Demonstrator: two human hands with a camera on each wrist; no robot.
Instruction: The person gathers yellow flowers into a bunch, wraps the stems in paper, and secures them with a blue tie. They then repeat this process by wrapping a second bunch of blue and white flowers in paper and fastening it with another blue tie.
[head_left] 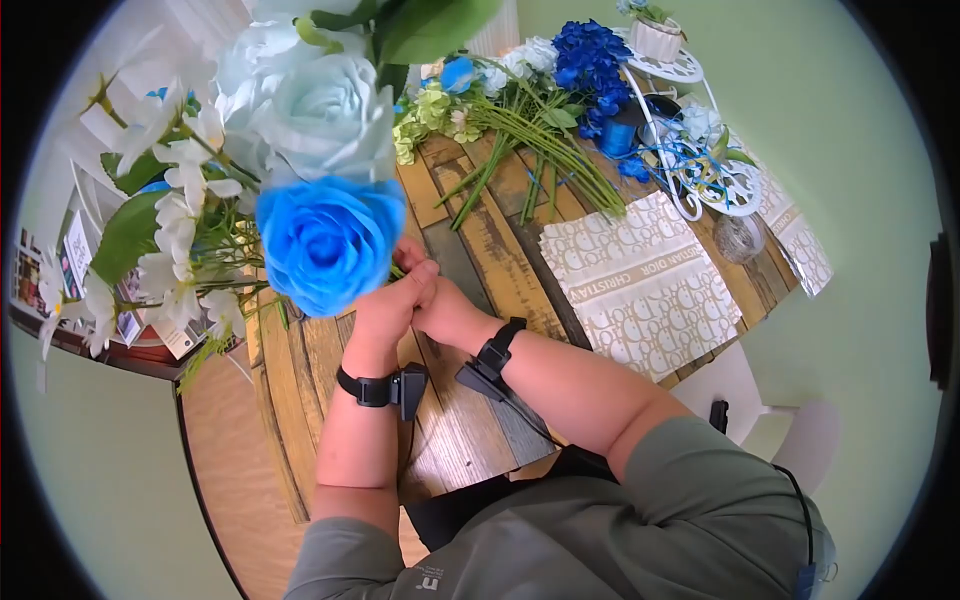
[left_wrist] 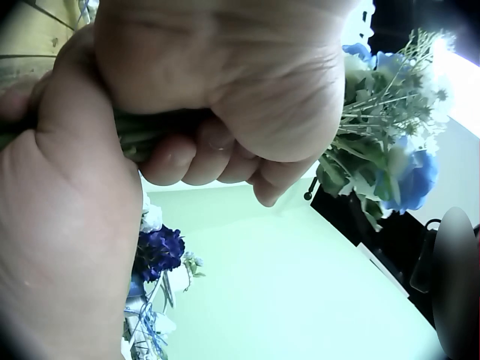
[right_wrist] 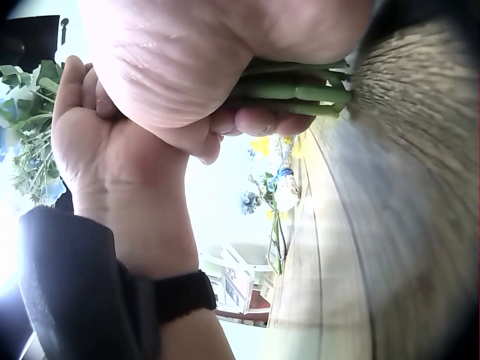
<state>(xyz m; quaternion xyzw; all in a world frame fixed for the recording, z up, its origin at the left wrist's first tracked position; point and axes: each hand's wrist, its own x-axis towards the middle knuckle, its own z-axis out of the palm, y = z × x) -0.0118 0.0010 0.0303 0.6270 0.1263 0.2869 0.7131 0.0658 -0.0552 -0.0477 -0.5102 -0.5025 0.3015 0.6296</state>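
Note:
Both hands are together over the wooden table, around the stems of one bouquet. In the head view a bright blue rose, pale blue-white roses and white blossoms fill the upper left, partly covering the fingers. My left hand grips the stems close beneath the flower heads; in the left wrist view its fingers curl round them. Directly below, my right hand wraps the same bunch. Cut ends of the green stems stick out past the right hand in the right wrist view.
Loose green-stemmed flowers lie across the table's back, with dark blue hydrangeas beside them. Patterned wrapping sheets are at the right. Behind these stand a white wire stand and a blue ribbon spool.

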